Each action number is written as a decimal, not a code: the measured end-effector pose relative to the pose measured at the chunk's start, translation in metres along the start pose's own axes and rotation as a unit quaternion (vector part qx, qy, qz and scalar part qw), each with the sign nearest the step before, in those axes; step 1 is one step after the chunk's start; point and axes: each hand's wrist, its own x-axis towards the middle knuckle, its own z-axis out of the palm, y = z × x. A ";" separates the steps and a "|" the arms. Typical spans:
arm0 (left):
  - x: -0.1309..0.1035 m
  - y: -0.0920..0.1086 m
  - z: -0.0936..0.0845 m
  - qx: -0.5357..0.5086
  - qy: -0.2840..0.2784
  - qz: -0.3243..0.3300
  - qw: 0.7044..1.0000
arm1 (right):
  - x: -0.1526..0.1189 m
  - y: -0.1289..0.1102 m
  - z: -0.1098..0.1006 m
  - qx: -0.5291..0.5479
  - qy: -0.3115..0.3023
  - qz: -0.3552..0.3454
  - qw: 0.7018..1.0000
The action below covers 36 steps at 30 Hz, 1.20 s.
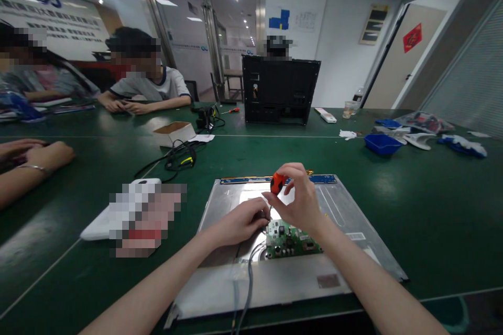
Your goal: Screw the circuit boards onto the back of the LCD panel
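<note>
Centre frame: right hand point(302, 198) pinches screwdriver point(277, 183); left hand point(248, 216) half-curled by board point(290, 238), hold unclear; board likely fragile, best held by edges

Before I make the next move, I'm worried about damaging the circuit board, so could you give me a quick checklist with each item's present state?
1. Screwdriver in hand: ok, the right hand grips its red-and-black handle.
2. Left hand near the work: ok, its fingertips are by the screwdriver's shaft, at the upper left of the circuit board.
3. Screwdriver tip seated in a screw: cannot tell, fingers hide it.
4. Metal panel lying flat on the table: ok.
5. Gray cable away from the screwdriver: ok, it runs toward the panel's near edge.
</note>
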 end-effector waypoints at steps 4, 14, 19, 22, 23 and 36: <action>0.001 -0.001 0.000 0.004 0.004 0.000 1.000 | 0.001 -0.001 0.001 -0.014 -0.003 0.004 1.000; 0.001 -0.005 0.002 -0.015 -0.003 0.002 1.000 | 0.000 -0.004 -0.002 -0.007 -0.053 -0.014 0.998; 0.000 -0.006 0.001 -0.016 -0.001 0.002 1.000 | 0.000 -0.001 -0.001 -0.018 -0.045 -0.006 0.999; 0.000 -0.007 0.001 -0.026 -0.003 0.000 1.000 | 0.001 -0.003 -0.002 -0.025 -0.053 -0.006 0.998; 0.000 -0.007 0.001 -0.027 -0.004 -0.001 1.000 | 0.002 -0.003 -0.002 -0.023 -0.057 -0.009 0.998; 0.001 -0.003 -0.002 -0.008 0.000 -0.024 1.000 | 0.003 -0.002 -0.002 -0.052 -0.027 -0.018 0.998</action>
